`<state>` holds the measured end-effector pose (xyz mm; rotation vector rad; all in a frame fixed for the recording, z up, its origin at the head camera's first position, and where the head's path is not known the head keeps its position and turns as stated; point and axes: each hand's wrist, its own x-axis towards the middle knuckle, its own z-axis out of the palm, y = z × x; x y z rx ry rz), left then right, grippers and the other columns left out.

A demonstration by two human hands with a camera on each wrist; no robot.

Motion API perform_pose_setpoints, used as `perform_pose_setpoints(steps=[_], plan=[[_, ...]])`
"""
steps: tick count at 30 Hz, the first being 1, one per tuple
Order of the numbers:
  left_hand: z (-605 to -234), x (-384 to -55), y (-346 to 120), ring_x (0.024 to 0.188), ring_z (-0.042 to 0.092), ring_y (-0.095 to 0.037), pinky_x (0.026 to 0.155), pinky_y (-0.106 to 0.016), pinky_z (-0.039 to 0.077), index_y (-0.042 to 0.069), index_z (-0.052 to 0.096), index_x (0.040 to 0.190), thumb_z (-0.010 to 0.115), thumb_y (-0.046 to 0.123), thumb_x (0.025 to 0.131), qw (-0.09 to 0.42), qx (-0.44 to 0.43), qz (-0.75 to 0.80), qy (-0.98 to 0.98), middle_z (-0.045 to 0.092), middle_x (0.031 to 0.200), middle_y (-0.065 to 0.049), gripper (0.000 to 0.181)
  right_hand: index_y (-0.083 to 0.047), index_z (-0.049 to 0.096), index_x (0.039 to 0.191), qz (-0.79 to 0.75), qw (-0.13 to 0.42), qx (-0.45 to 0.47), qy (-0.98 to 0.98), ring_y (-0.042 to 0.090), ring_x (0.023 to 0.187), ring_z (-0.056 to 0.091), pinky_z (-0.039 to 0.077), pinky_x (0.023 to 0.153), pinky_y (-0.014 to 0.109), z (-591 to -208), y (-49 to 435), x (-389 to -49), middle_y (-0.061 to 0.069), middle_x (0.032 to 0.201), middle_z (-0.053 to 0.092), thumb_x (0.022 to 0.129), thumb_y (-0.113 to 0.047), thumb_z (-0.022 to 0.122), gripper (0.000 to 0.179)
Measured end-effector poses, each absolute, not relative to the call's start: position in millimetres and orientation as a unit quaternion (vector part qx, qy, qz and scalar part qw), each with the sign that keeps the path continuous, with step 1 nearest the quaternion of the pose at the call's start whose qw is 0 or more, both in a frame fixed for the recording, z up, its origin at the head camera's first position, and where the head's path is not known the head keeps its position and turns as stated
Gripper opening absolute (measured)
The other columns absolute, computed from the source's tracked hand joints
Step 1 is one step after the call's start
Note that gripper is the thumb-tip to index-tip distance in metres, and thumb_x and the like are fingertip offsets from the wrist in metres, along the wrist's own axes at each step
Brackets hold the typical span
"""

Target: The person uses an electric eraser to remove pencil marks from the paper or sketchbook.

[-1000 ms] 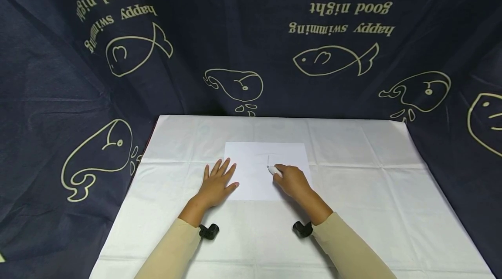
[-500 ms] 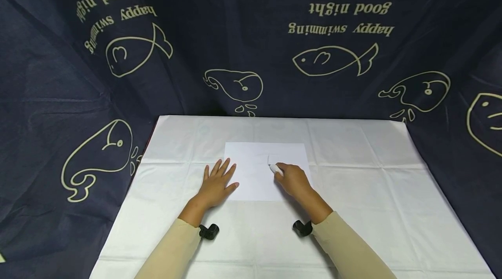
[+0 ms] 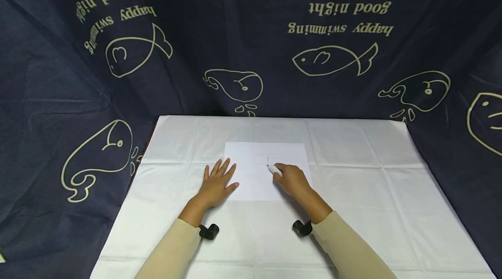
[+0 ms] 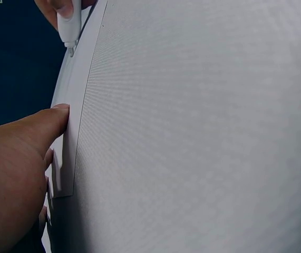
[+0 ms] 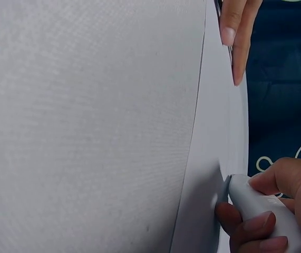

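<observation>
A sheet of white paper [image 3: 251,183] lies on the white tablecloth, with a few thin faint lines near its upper middle. My right hand [image 3: 292,179] grips a thick white pen-shaped tool [image 3: 276,170]. Its narrow grey tip points left and meets the paper by a short upright line. In the right wrist view, fingers and thumb wrap the tool's smooth body [image 5: 258,203], which bears small lettering. My left hand [image 3: 213,187] lies flat with fingers spread at the paper's left edge. In the left wrist view its thumb [image 4: 52,124] rests on the sheet.
The white tablecloth [image 3: 353,209] has fold creases and covers the table. A dark blue curtain [image 3: 274,96] with fish and whale drawings hangs behind and at both sides. Small black cameras [image 3: 209,231] sit at both wrists, below beige sleeves.
The tool's tip has shifted slightly right and up, then back left, with small movements of the right hand. The left hand and the paper have stayed in place.
</observation>
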<state>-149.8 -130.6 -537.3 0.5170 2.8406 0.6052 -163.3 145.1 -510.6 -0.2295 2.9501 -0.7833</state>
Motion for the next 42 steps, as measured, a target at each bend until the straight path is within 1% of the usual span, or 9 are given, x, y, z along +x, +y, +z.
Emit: perform_pose_setpoints(steps=[4, 9, 14, 20, 25, 30, 34, 38, 42], plan=[[-537.0, -149.6, -130.3, 0.159, 0.004, -0.037, 0.122, -0.069, -0.003, 0.016, 0.03, 0.161, 0.05, 0.049, 0.104, 0.092, 0.176, 0.202, 0.959, 0.013, 0.172, -0.009, 0.068, -0.005, 0.069, 0.129, -0.257, 0.032, -0.071, 0.963, 0.034, 0.096, 0.072, 0.057, 0.085, 0.049, -511.7, 145.4, -164.2, 0.02, 0.112, 0.075, 0.094, -0.018, 0.063, 0.037], [-538.2, -149.9, -130.4, 0.159, 0.004, -0.037, 0.122, -0.069, -0.003, 0.017, 0.029, 0.161, 0.049, 0.05, 0.104, 0.092, 0.177, 0.2, 0.959, 0.013, 0.172, -0.008, 0.069, -0.006, 0.069, 0.129, -0.259, 0.042, -0.073, 0.962, 0.031, 0.093, 0.07, 0.056, 0.083, 0.048, -512.3, 145.3, -164.9, 0.018, 0.112, 0.076, 0.095, -0.019, 0.063, 0.038], [-538.9, -149.7, -130.4, 0.159, 0.005, -0.037, 0.122, -0.069, -0.003, 0.017, 0.03, 0.16, 0.05, 0.049, 0.104, 0.089, 0.177, 0.198, 0.96, 0.013, 0.171, -0.009, 0.068, -0.005, 0.068, 0.13, -0.258, 0.035, -0.071, 0.963, 0.035, 0.101, 0.072, 0.057, 0.088, 0.049, -511.4, 145.2, -165.1, 0.019, 0.115, 0.075, 0.095, -0.019, 0.063, 0.038], [-536.1, -148.2, -130.0, 0.159, 0.007, -0.039, 0.121, -0.07, -0.001, 0.014, 0.032, 0.16, 0.052, 0.046, 0.104, 0.087, 0.178, 0.205, 0.958, 0.016, 0.171, -0.011, 0.067, -0.005, 0.07, 0.126, -0.255, 0.03, -0.084, 0.963, 0.029, 0.085, 0.069, 0.056, 0.08, 0.048, -512.8, 144.9, -166.0, 0.018, 0.104, 0.076, 0.094, -0.016, 0.063, 0.035], [-534.6, -147.6, -129.6, 0.158, 0.009, -0.041, 0.121, -0.071, 0.001, 0.012, 0.034, 0.159, 0.054, 0.043, 0.103, 0.081, 0.181, 0.21, 0.957, 0.018, 0.17, -0.013, 0.067, -0.004, 0.07, 0.125, -0.26, 0.024, -0.076, 0.962, 0.028, 0.082, 0.068, 0.056, 0.08, 0.048, -512.9, 144.1, -166.9, 0.018, 0.103, 0.076, 0.095, -0.016, 0.062, 0.034], [-534.8, -148.0, -129.5, 0.158, 0.009, -0.041, 0.121, -0.072, 0.002, 0.012, 0.034, 0.159, 0.054, 0.043, 0.104, 0.081, 0.181, 0.211, 0.957, 0.019, 0.17, -0.013, 0.066, -0.004, 0.07, 0.126, -0.255, 0.032, -0.08, 0.963, 0.029, 0.085, 0.069, 0.056, 0.081, 0.048, -512.5, 143.9, -167.6, 0.019, 0.104, 0.076, 0.095, -0.017, 0.062, 0.035], [-533.8, -148.6, -129.6, 0.159, 0.007, -0.039, 0.121, -0.07, 0.0, 0.014, 0.031, 0.16, 0.052, 0.046, 0.104, 0.089, 0.179, 0.209, 0.957, 0.016, 0.171, -0.011, 0.068, -0.004, 0.07, 0.126, -0.261, 0.033, -0.073, 0.962, 0.029, 0.086, 0.068, 0.056, 0.083, 0.048, -512.7, 143.9, -167.9, 0.019, 0.107, 0.076, 0.096, -0.018, 0.061, 0.035], [-534.0, -148.8, -129.8, 0.159, 0.005, -0.038, 0.122, -0.07, -0.002, 0.016, 0.03, 0.16, 0.051, 0.048, 0.104, 0.091, 0.179, 0.205, 0.958, 0.014, 0.171, -0.01, 0.068, -0.004, 0.069, 0.127, -0.263, 0.031, -0.073, 0.962, 0.033, 0.094, 0.072, 0.057, 0.087, 0.05, -512.7, 144.2, -167.8, 0.02, 0.11, 0.076, 0.096, -0.019, 0.061, 0.036], [-535.0, -149.1, -130.0, 0.159, 0.005, -0.038, 0.122, -0.07, -0.002, 0.015, 0.03, 0.16, 0.051, 0.048, 0.104, 0.089, 0.179, 0.204, 0.958, 0.015, 0.171, -0.01, 0.068, -0.003, 0.069, 0.128, -0.26, 0.033, -0.077, 0.962, 0.035, 0.093, 0.071, 0.056, 0.084, 0.05, -512.4, 144.5, -166.9, 0.02, 0.108, 0.076, 0.096, -0.018, 0.061, 0.036]])
